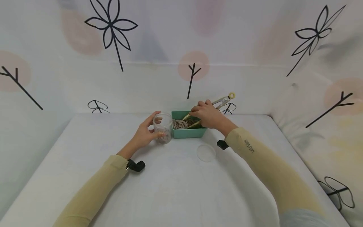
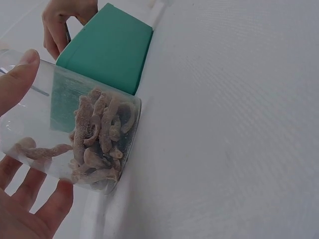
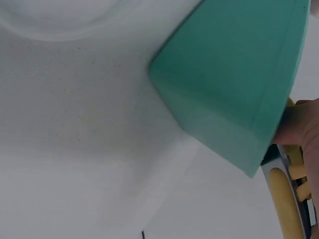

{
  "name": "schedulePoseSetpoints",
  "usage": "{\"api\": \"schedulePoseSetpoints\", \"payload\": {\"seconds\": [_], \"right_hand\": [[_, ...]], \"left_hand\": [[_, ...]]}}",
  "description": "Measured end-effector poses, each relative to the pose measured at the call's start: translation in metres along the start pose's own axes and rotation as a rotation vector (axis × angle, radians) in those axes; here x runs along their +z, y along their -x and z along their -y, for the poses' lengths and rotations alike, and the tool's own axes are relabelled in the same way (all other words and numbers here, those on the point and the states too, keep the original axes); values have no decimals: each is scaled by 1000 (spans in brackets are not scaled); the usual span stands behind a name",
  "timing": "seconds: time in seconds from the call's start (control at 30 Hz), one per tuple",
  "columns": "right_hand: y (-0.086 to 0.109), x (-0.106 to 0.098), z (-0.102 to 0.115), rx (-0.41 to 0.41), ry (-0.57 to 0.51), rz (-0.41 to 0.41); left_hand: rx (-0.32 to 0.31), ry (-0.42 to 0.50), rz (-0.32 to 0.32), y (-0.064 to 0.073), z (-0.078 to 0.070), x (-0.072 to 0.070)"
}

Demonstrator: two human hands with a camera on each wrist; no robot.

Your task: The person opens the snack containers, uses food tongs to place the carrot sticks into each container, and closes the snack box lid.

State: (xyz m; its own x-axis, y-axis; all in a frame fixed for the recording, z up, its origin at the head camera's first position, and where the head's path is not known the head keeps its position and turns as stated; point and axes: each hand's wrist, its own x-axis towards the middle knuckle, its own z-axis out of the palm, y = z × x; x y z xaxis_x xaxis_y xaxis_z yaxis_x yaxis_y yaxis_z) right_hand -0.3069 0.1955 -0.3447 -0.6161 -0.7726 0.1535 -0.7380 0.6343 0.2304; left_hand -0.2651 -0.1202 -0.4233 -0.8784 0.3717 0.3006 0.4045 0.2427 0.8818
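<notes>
My left hand (image 1: 142, 135) grips a clear, round jar (image 1: 164, 121) that stands on the table against the left side of a green rectangular box (image 1: 189, 134). Brownish, twisted strip-like pieces (image 2: 102, 132) fill the lower part of the jar, as the left wrist view shows. More such strips (image 1: 179, 124) lie in the box. Over the box's right side, my right hand (image 1: 208, 114) holds metal tongs (image 1: 223, 101) with yellow trim. Their tips reach down into the box; whether they pinch a strip I cannot tell. In the right wrist view the box wall (image 3: 224, 79) hides most of that hand.
A clear round lid (image 1: 206, 153) lies flat on the white table (image 1: 170, 189), in front of the box. Behind the box rises a pale cloth backdrop (image 1: 153, 88) with printed plant outlines.
</notes>
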Motion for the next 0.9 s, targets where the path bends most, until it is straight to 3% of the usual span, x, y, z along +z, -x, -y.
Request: {"api": "schedulePoseSetpoints", "payload": {"seconds": [0.2, 0.53, 0.9], "right_hand": [[1, 12, 1, -32, 35, -90], [11, 19, 6, 1, 49, -167], [15, -1, 7, 62, -1, -194]], "left_hand": [[-2, -17, -8, 0, 1, 0], [-6, -14, -1, -2, 3, 1], [-14, -3, 3, -1, 4, 0]]}}
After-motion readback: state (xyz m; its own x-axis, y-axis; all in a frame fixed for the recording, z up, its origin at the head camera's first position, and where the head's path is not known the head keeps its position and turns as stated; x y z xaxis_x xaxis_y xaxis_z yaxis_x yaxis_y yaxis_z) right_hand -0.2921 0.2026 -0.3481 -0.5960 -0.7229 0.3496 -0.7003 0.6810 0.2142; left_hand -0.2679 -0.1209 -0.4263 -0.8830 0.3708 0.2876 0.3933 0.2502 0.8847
